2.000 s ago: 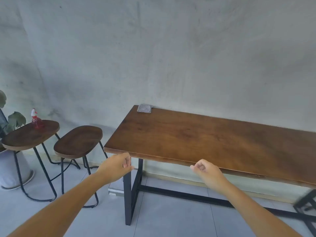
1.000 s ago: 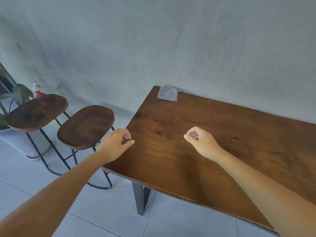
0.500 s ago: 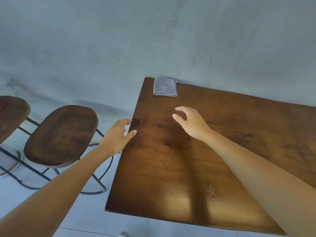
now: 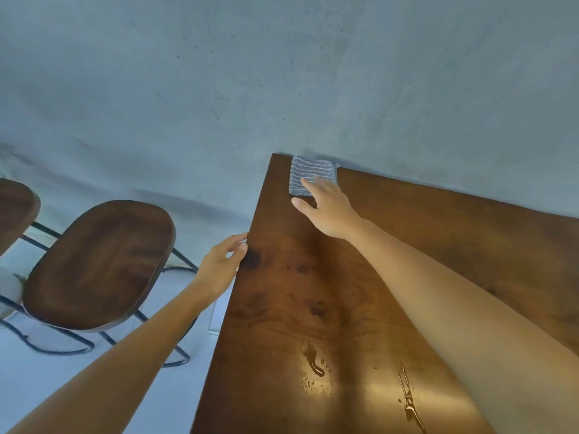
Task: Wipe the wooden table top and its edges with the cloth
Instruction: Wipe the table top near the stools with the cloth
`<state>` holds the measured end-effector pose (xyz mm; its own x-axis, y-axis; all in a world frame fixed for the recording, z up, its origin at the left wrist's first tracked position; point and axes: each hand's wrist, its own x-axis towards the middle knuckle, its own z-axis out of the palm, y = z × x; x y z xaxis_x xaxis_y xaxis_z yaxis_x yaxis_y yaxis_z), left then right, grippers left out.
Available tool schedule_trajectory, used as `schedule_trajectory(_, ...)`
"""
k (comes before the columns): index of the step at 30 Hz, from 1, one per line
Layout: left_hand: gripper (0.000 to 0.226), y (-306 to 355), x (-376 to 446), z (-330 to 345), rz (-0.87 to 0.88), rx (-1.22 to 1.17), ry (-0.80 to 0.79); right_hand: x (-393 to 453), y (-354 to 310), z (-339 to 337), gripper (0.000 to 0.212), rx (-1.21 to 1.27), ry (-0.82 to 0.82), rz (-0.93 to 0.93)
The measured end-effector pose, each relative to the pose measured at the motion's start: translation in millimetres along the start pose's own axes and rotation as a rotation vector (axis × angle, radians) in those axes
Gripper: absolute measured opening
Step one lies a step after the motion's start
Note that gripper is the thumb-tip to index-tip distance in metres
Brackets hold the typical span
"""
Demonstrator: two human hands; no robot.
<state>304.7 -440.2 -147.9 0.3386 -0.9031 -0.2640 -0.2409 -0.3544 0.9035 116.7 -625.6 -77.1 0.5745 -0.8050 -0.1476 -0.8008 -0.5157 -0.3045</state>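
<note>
Cloth [image 4: 308, 173] x1 under right hand [image 4: 329, 211], 2 stools [image 4: 97, 264]

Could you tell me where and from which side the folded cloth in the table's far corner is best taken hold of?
Probably by its near edge, coming from the front. The cloth lies flat, its far edge at the wall and its left edge near the table end, so only the near and right edges look free. The right hand already reaches over it, fingers straight, thumb at the near edge.
</note>
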Motion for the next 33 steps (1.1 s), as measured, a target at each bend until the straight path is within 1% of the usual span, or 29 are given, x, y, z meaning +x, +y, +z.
schedule_trajectory(5, 0.027, 4.1, 0.2, 7.2, -0.045, -0.230, -0.014, 56.6, 2.5, 7.1, 0.074, -0.124, -0.057, -0.012)
schedule_trajectory(7, 0.027, 3.9, -1.4, 7.1, -0.056, -0.289, -0.028, 74.7, 1.9, 12.8, 0.071, -0.134, -0.097, 0.014)
schedule_trajectory(10, 0.028, 4.1, -0.8, 5.8, -0.074, -0.316, -0.031, 96.0, -1.9, 17.7, 0.060, -0.146, -0.119, 0.001)
schedule_trajectory(13, 0.027, 2.9, 1.1, 4.0, -0.099, -0.311, -0.030, 112.7, -5.9, 15.7, 0.055, -0.180, -0.140, -0.065)
schedule_trajectory(16, 0.026, 1.6, 1.3, 4.8, -0.109, -0.321, -0.029, 126.6, -4.7, 12.9, 0.055, -0.200, -0.155, -0.118)
schedule_trajectory(19, 0.028, 0.2, 1.5, 6.6, -0.088, -0.295, -0.023, 134.2, -3.3, 14.3, 0.059, -0.207, -0.137, -0.123)
schedule_trajectory(23, 0.030, 1.3, 1.7, 5.7, -0.049, -0.242, -0.007, 135.7, -3.9, 20.4, 0.059, -0.237, -0.121, -0.102)
schedule_trajectory(26, 0.031, 1.4, 0.2, 6.0, -0.012, -0.247, 0.001, 127.4, -9.3, 24.0, 0.059, -0.197, -0.159, -0.084)
schedule_trajectory(29, 0.033, 0.9, -0.8, 5.5, 0.015, -0.282, 0.002, 103.2, -20.1, 27.6, 0.058, -0.153, -0.195, -0.114)
schedule_trajectory(33, 0.037, -4.1, 2.2, 2.3, 0.020, -0.267, -0.003, 52.4, -34.1, 33.2, 0.056, -0.182, -0.227, -0.174)
